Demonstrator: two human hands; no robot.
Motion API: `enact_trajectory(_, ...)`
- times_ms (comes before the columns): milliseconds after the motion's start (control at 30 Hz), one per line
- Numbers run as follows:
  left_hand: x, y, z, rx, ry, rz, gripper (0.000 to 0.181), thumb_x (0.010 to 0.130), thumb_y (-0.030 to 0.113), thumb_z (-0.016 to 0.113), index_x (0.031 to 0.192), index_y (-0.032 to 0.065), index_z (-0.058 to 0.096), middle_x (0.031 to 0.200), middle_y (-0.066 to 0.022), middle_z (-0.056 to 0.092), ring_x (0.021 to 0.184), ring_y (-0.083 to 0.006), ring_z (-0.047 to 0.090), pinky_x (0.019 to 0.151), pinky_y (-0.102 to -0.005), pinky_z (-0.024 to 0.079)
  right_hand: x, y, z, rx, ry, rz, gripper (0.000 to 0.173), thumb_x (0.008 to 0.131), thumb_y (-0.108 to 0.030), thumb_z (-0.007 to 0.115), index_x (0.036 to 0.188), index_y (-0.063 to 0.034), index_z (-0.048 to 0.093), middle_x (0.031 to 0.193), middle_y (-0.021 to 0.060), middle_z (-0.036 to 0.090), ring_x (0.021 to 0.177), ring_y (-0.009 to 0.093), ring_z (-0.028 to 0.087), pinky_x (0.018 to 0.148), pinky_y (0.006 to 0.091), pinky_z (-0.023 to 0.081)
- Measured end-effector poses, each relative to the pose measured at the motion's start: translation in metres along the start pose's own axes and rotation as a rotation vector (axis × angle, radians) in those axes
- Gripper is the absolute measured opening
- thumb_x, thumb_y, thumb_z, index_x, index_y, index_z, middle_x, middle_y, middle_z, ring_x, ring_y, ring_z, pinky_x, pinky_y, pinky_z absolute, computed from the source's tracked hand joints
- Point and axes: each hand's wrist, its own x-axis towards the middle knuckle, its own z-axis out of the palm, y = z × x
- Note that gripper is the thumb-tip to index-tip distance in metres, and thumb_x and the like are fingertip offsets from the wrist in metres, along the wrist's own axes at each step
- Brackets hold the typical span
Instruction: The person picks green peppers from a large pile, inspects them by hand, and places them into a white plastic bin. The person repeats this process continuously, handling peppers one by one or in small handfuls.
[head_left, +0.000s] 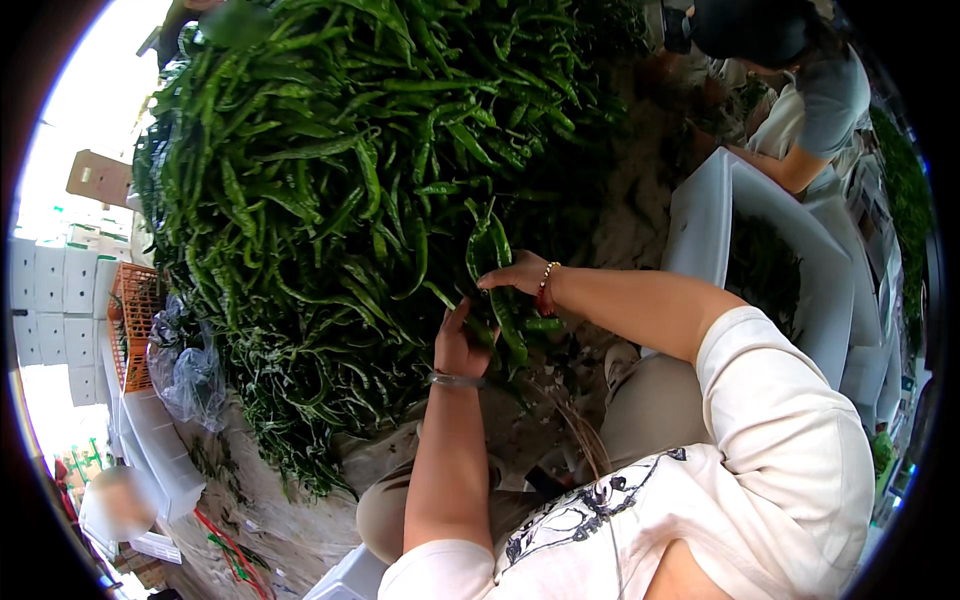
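A large heap of long green chili peppers lies in front of me. My right hand holds a few of these peppers at the heap's near edge; one held pepper points away from me and another hangs below the fingers. Close beside it, my left hand is curled around a green pepper, with the grip partly hidden. A thin pepper lies by the left fingertips.
To my right stands a deep white bin with green produce inside. Beyond it a person in a grey sleeve bends forward. At left are an orange plastic crate, a clear plastic bag, white boxes and another person.
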Motion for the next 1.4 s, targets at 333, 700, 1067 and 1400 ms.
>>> enact_trajectory(333,-0.097,0.042,0.048,0.382,-0.029,0.567,0.037,0.068,-0.003,0.057,0.102,0.0087,0.046,0.098,-0.0038,0.054,0.087,-0.0161,0.053,0.059,-0.0254,0.041,-0.124,-0.068,0.037,0.023,-0.120,-0.062,0.037,0.056,-0.015,0.069,0.089,-0.0031,0.057,0.081,0.0059,0.057,0.074,0.015,0.054,0.067,0.0277,0.042)
enact_trajectory(700,-0.131,0.059,0.034,0.206,-0.289,0.212,0.037,0.074,0.003,0.041,0.111,0.0017,0.039,0.110,-0.0175,0.046,0.100,-0.0315,0.047,0.085,-0.0413,0.039,-0.178,-0.091,0.036,-0.733,-0.123,-0.544,0.040,0.051,-0.009,0.066,0.088,-0.0004,0.055,0.073,0.0066,0.058,0.065,0.013,0.054,0.061,0.0252,0.043)
enact_trajectory(1067,-0.132,0.031,0.035,0.439,-0.149,-0.062,0.030,0.076,0.008,0.053,0.104,0.0012,0.046,0.088,-0.0086,0.055,0.064,-0.0171,0.052,0.054,-0.0279,0.044,-0.156,-0.095,0.042,-0.666,-0.081,-0.746,0.031,0.052,-0.008,0.064,0.081,-0.0026,0.054,0.072,0.0084,0.057,0.065,0.016,0.055,0.060,0.0261,0.043)
enact_trajectory(1400,-0.128,0.022,0.039,0.192,-0.322,-0.051,0.026,0.076,0.014,0.049,0.101,0.0041,0.048,0.089,-0.0099,0.056,0.073,-0.0178,0.056,0.058,-0.0287,0.049,-0.145,-0.079,0.070,-1.058,0.123,-1.342,0.027,0.056,-0.010,0.063,0.081,-0.0109,0.053,0.075,0.0031,0.056,0.071,0.023,0.054,0.063,0.0293,0.045)
